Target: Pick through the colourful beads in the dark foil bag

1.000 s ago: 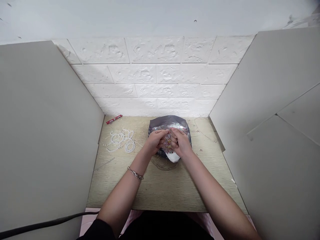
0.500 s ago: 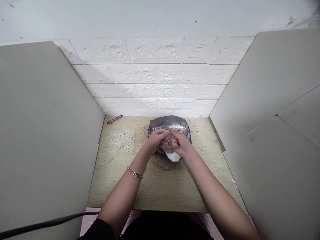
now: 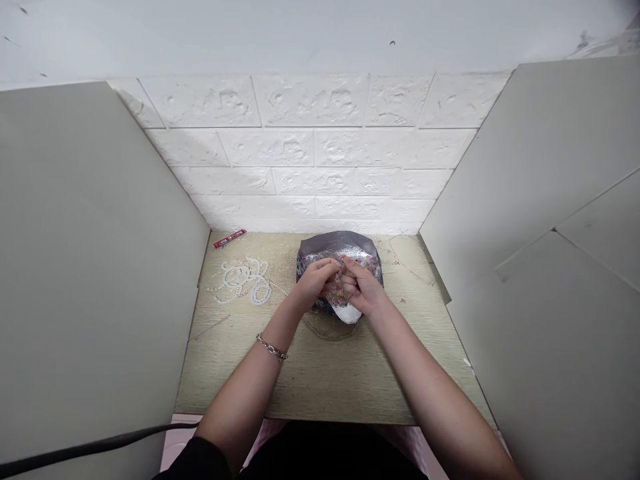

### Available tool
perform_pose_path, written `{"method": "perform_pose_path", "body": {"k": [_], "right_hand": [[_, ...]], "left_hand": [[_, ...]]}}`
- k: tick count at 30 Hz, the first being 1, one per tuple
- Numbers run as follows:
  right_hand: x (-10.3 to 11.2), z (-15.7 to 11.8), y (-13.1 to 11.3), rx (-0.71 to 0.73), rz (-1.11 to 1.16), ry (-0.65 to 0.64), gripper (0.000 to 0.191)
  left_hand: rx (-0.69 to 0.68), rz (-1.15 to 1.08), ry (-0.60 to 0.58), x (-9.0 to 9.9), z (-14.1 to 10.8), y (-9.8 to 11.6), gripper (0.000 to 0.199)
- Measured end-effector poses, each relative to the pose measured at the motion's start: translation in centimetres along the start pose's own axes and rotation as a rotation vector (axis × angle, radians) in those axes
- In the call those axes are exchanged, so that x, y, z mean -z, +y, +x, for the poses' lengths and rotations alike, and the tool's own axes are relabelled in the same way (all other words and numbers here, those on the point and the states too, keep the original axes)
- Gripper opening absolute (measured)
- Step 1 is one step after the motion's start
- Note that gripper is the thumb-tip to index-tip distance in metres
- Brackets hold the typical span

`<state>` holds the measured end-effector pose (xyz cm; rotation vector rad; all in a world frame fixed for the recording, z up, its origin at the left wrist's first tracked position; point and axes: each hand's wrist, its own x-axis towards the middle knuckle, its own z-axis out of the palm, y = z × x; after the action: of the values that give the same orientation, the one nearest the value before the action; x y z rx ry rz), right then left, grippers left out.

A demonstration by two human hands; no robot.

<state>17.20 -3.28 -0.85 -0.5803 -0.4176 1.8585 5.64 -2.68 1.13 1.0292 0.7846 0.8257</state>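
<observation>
My left hand and my right hand meet over a silvery, grey-rimmed pouch at the back middle of the table. Thumb and fingers of each hand are pinched together, the fingertips almost touching. Whatever lies between them is too small to make out. Inside the pouch, small colourful beads show between my hands, with a white patch at its front. A beaded strand curves over the table just in front of the pouch.
White bead strings lie coiled on the table at left, with a red, narrow packet-like item behind them. Thin strands lie at right. Grey panels flank both sides; a white brick-patterned wall closes the back.
My left hand and wrist have shifted very slightly to the right, and its fingers have turned a little. My right hand stays nearly in place. Both remain pinched over the pouch.
</observation>
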Motion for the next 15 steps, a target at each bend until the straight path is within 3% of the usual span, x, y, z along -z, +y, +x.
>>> {"method": "perform_pose_path", "body": {"k": [15], "right_hand": [[-0.15,-0.14,0.05,0.028,-0.049,-0.031,0.017]], "left_hand": [[-0.014,0.021,0.028,0.0,0.0,-0.06,0.014]]}}
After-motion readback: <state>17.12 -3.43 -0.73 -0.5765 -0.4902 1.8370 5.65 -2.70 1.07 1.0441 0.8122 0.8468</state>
